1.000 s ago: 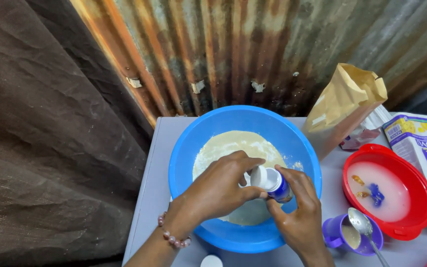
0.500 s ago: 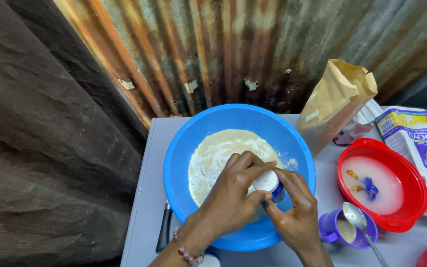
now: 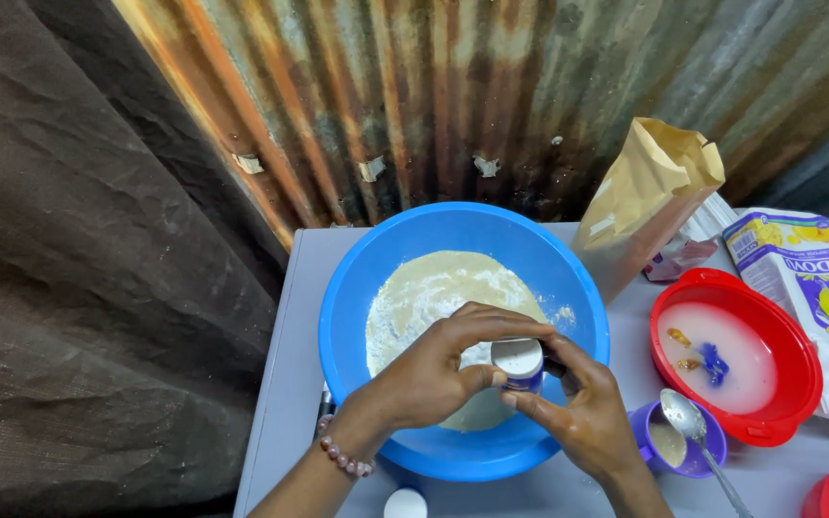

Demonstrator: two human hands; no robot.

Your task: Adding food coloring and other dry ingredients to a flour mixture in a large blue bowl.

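Note:
A big blue bowl [image 3: 376, 259] stands on the grey table and holds a heap of pale flour [image 3: 434, 293]. Over the bowl's near side both hands meet on a small white container with a blue body [image 3: 518, 362]. My left hand [image 3: 434, 369] curls over its top with thumb and fingers on the white end. My right hand [image 3: 573, 408] grips it from below and the right side. The container's lower part is hidden by my fingers.
A brown paper bag [image 3: 650, 201] stands open behind the bowl. A red bowl [image 3: 789, 355] of whitish liquid sits to the right, a purple cup [image 3: 712, 451] with a metal spoon [image 3: 693, 427] before it. A white-and-purple packet [image 3: 803, 273] lies far right. Rusty corrugated wall behind, dark cloth left.
The view has shifted slightly. My hands stay on the small container over the bowl, with the left hand's fingers turned a little further over its white top.

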